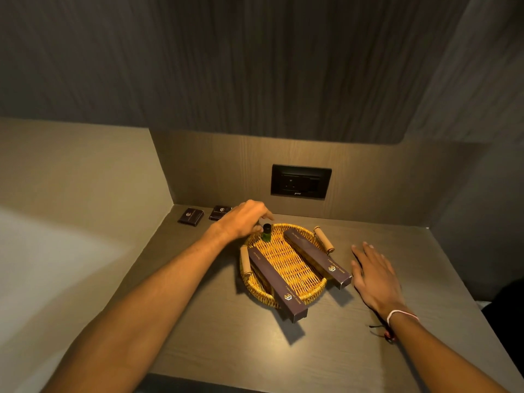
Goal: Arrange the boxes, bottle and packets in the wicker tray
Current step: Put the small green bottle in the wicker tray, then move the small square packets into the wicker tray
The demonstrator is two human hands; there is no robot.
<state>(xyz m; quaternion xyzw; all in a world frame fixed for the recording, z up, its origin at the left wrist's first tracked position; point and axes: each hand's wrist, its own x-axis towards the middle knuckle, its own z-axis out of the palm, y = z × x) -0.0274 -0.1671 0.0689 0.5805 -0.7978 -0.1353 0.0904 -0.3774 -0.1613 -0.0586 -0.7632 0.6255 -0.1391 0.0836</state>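
A round wicker tray (286, 265) with two roll handles sits mid-counter. Two long dark boxes lie across it: the left box (276, 282) overhangs the near rim, and the right box (317, 258) overhangs the right rim. A small green bottle (266, 233) with a black cap stands upright at the tray's far edge. My left hand (241, 219) hovers at the bottle, fingertips beside its cap; whether they grip it I cannot tell. Resting flat on the counter just right of the tray is my right hand (374, 276), fingers spread. Two dark packets (190, 217) (219, 212) lie at the back left.
A black wall socket (301, 181) is set in the back panel above the tray. Wood-look walls close the counter (198, 321) at the back and both sides. The counter's near edge runs along the bottom of the view.
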